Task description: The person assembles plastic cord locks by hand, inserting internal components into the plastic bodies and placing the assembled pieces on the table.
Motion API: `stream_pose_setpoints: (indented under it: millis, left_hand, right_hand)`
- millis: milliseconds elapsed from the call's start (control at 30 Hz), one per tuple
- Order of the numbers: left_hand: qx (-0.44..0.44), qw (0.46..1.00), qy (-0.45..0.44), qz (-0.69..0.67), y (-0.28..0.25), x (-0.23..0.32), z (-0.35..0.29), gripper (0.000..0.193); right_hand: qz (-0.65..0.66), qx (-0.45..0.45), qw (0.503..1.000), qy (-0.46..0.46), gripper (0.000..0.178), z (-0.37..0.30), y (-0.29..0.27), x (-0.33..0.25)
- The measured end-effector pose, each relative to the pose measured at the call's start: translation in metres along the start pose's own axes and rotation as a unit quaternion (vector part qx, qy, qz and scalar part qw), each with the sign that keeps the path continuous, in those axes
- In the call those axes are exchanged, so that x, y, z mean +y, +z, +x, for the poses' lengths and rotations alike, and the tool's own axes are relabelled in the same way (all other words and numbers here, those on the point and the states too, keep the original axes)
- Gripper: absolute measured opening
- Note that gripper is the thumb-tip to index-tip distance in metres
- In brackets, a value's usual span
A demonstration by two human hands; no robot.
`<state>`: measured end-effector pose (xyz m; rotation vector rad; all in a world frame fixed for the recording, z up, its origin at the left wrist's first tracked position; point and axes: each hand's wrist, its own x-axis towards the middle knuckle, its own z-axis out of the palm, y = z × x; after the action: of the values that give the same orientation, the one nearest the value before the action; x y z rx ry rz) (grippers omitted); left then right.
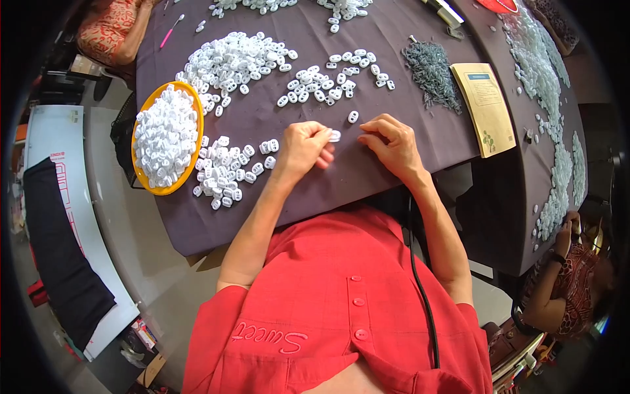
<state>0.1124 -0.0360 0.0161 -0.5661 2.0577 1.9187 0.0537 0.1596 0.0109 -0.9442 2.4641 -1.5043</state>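
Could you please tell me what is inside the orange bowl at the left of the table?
The orange bowl is heaped with small white plastic pieces, piled above its rim. Whatever lies beneath that top layer, and the bowl's bottom, is covered and cannot be seen.

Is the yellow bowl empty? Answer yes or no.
No: the yellow bowl is heaped with white plastic pieces, left of the left hand.

Table w/ dark purple-grey cloth [341, 190] is carrying everything. Lying on it: loose piles of small white plastic pieces [233, 62], a smaller batch [226, 174] beside a yellow oval tray [191, 172] heaped w/ same, grey metal bits in a pile [432, 75], a tan booklet [489, 108], more whitish pieces trailing along right edge [558, 177].
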Motion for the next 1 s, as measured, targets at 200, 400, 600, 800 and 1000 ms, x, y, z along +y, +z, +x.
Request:
stream_pose_setpoints:
  millis: [200, 400, 600, 800, 1000]
  left_hand:
    - [0.083, 0.964, 0.009, 0.252, -0.034, 0.014, -0.018, 0.021]
    - [0.164, 0.849, 0.139, 0.483, -0.038, 0.015, -0.028, 0.021]
    - [0.135, 0.92, 0.238, 0.281, 0.017, 0.014, -0.006, 0.021]
    - [0.138, 0.876, 0.299, 0.353, 0.042, 0.006, 0.015, 0.022]
    - [0.134, 0.877, 0.292, 0.357, 0.042, 0.005, 0.017, 0.015]
  right_hand:
    - [-0.078, 0.084, 0.993, -0.039, 0.014, 0.004, -0.001, 0.005]
    - [-0.18, 0.026, 0.983, 0.001, 0.018, 0.017, 0.015, 0.004]
    - [-0.135, 0.038, 0.99, -0.027, 0.015, 0.01, 0.0, 0.001]
    - [-0.204, 0.228, 0.951, 0.043, 0.009, -0.014, -0.057, 0.02]
    - [-0.285, 0.228, 0.928, 0.08, 0.007, -0.017, -0.076, 0.044]
